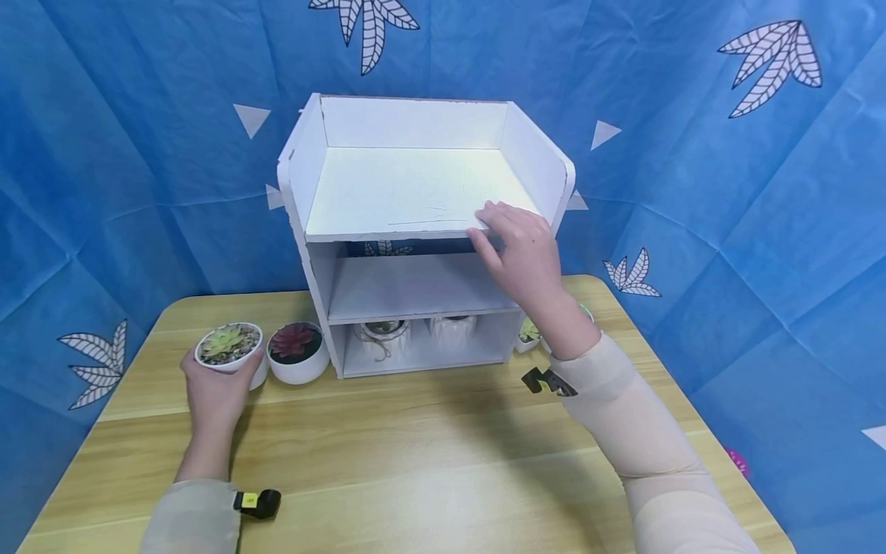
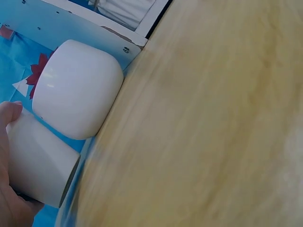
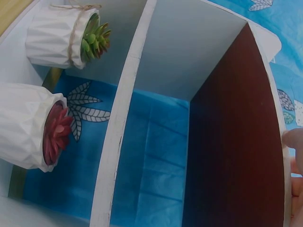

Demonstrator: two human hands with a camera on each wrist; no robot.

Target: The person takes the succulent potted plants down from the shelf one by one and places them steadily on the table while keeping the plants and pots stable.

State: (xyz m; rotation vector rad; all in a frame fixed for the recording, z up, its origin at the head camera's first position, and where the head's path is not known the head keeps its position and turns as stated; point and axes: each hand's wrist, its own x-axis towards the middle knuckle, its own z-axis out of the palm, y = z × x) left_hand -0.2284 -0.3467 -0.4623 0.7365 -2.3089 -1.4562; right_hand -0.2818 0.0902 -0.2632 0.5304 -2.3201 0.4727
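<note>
Pale sleeves (image 1: 657, 446) lie before the white shelf (image 1: 415, 188). Left of it, past a red succulent (image 1: 294, 340), the left hand (image 1: 216, 396) curls round a potted green succulent (image 1: 228, 346); the right hand (image 1: 522, 254) rests, relaxed, on the shelf's top front edge.

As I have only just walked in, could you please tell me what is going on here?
A person's left-hand grip holds a white pot with a green succulent, beside a rounded white pot with a red succulent on the wooden table. The right-hand grip rests on the top front edge of a white shelf unit. The unit's lowest compartment holds two faceted white pots: a twine-tied pot with a green succulent and another pot with a red one.
</note>
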